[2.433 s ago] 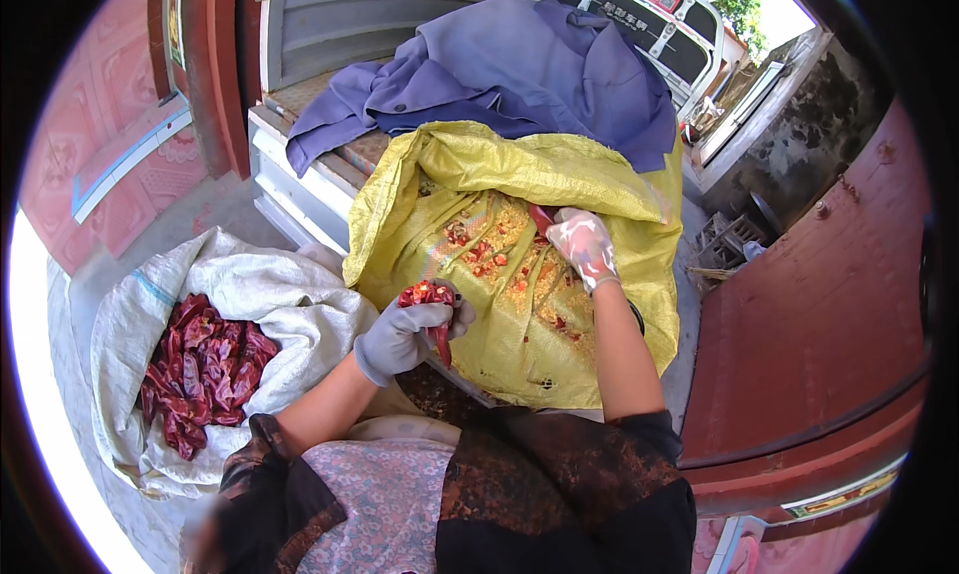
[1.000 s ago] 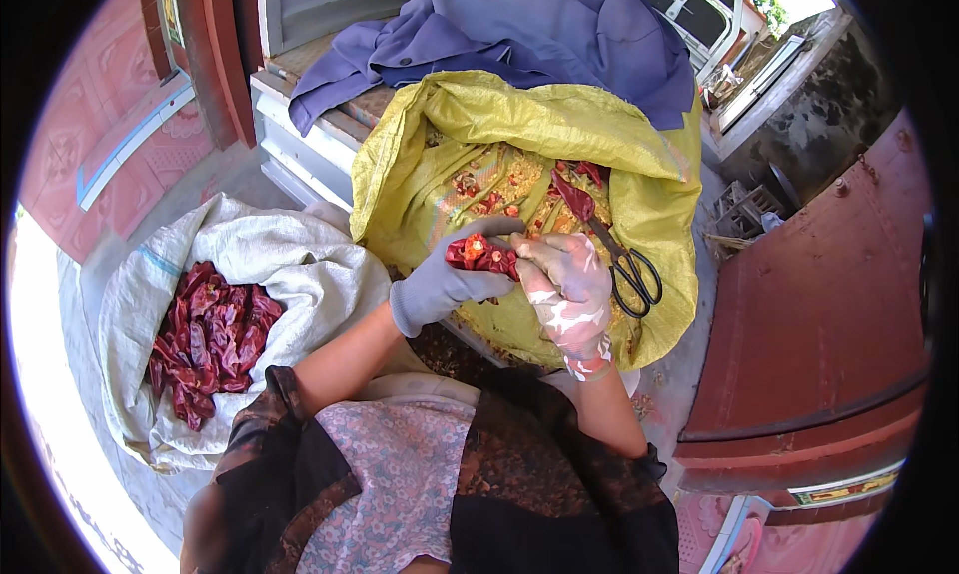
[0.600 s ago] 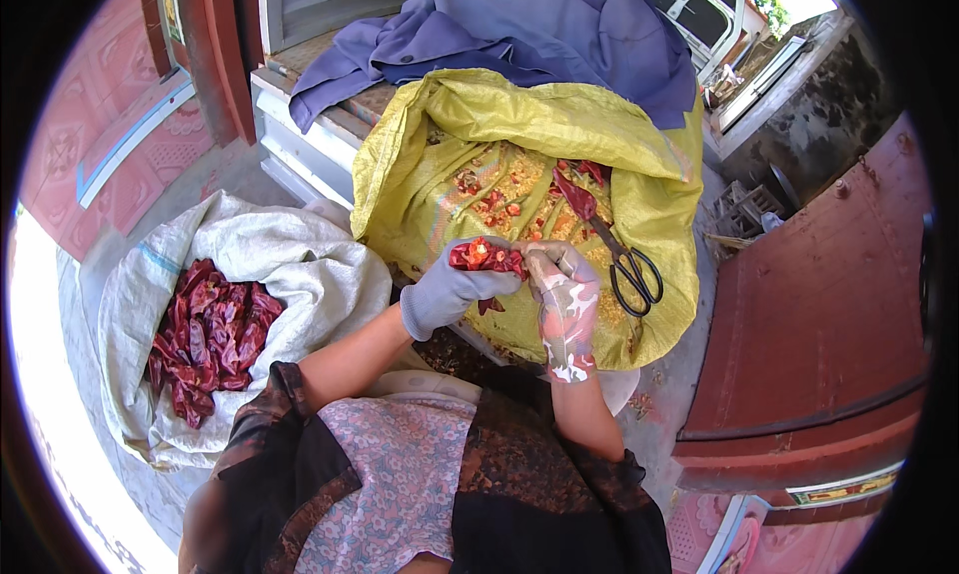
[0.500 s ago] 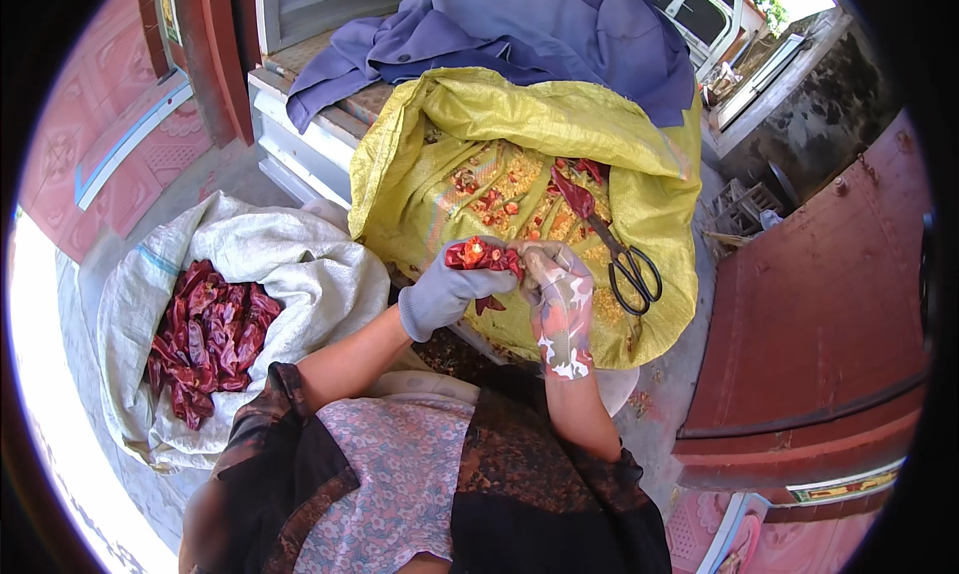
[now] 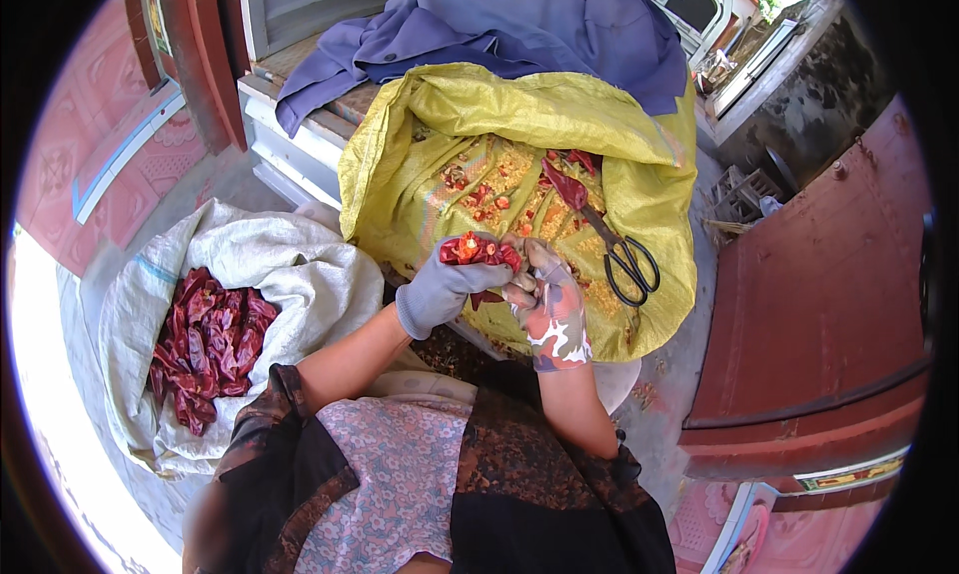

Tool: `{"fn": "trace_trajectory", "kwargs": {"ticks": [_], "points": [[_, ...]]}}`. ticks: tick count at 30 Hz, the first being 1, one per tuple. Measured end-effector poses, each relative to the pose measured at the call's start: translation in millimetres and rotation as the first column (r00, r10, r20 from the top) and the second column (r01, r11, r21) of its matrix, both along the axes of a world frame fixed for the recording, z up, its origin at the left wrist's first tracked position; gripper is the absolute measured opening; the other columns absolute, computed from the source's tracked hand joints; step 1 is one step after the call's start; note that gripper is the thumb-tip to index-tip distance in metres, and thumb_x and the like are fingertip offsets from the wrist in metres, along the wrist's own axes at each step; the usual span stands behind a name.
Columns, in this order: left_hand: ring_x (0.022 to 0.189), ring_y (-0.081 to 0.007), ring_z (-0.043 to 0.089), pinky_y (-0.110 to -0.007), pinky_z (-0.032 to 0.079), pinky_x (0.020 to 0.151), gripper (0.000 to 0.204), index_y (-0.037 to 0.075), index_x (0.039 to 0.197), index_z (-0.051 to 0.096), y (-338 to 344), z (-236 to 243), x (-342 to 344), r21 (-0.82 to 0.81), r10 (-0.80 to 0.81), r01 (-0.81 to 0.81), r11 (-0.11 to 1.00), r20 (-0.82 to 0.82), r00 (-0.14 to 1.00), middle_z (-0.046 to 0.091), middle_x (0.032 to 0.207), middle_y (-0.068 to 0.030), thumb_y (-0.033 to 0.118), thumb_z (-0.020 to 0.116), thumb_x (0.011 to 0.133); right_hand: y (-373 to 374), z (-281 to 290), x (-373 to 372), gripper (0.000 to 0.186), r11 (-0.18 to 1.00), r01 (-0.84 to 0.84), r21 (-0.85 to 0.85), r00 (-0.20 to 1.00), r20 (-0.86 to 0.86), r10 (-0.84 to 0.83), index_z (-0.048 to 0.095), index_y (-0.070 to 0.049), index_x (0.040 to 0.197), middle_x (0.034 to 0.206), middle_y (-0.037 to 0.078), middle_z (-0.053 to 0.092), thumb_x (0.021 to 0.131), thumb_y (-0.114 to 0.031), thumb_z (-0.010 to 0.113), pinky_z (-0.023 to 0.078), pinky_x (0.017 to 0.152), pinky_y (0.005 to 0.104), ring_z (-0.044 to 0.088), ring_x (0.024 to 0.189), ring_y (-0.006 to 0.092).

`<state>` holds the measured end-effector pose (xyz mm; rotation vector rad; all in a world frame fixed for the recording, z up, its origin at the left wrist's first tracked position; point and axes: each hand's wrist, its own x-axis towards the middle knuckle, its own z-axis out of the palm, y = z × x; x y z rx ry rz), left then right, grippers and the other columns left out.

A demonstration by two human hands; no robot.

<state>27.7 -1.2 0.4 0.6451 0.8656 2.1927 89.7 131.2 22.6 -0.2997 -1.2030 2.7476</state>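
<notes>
1. Head view, left hand (image 5: 445,289): grey glove, fingers closed round a bunch of red peppers (image 5: 479,249). Orange-red ends show above the grip; a pepper tip pokes out below it.
2. Head view, right hand (image 5: 544,294): camouflage-patterned glove, fingers bent, fingertips at the bunch's right end, just beside the left hand. Cannot tell whether they pinch anything.
3. Head view, ahead and to the right of the right hand: black-handled scissors (image 5: 607,236) lie on a yellow sack (image 5: 539,94); a loose pepper (image 5: 566,184) partly covers the blades.
4. Head view, ahead of both hands: yellow seeds (image 5: 511,161) and red scraps lie scattered on the yellow sack; a purple-blue cloth (image 5: 519,34) lies beyond.
5. Head view, left of the left hand: a white sack (image 5: 310,274) gapes, dark-red peppers (image 5: 210,344) inside.
</notes>
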Motion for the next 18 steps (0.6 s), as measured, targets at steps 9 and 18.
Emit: {"fn": "trace_trajectory", "kwargs": {"ticks": [9, 18], "points": [[0.068, -0.0147, 0.058, -0.027, 0.043, 0.062, 0.026, 0.005, 0.098, 0.061, 9, -1, -6, -0.101, 0.257, -0.447, 0.889, -0.699, 0.668, 0.063, 0.081, -0.0032, 0.014, 0.070, 0.075, 6, 12, 1, 0.009, 0.705, 0.425, 0.567, 0.896, -0.374, -0.240, 0.061, 0.002, 0.087, 0.090, 0.008, 0.066, 0.085, -0.007, 0.060, 0.043, 0.059, 0.0207, 0.053, 0.067, 0.0071], [0.076, -0.0238, 0.055, -0.036, 0.039, 0.072, 0.038, 0.010, 0.101, 0.057, 4, 3, -14, 0.383, 0.341, -0.675, 0.630, -0.918, -0.202, 0.058, 0.084, -0.0050, 0.014, 0.068, 0.065, 8, 22, 18, 0.040, 0.415, 0.035, 0.909, 0.989, 0.028, -0.144, 0.063, 0.002, 0.079, 0.065, 0.006, 0.062, 0.090, -0.035, 0.054, 0.045, 0.058, 0.0268, 0.056, 0.061, 0.0130]]}}
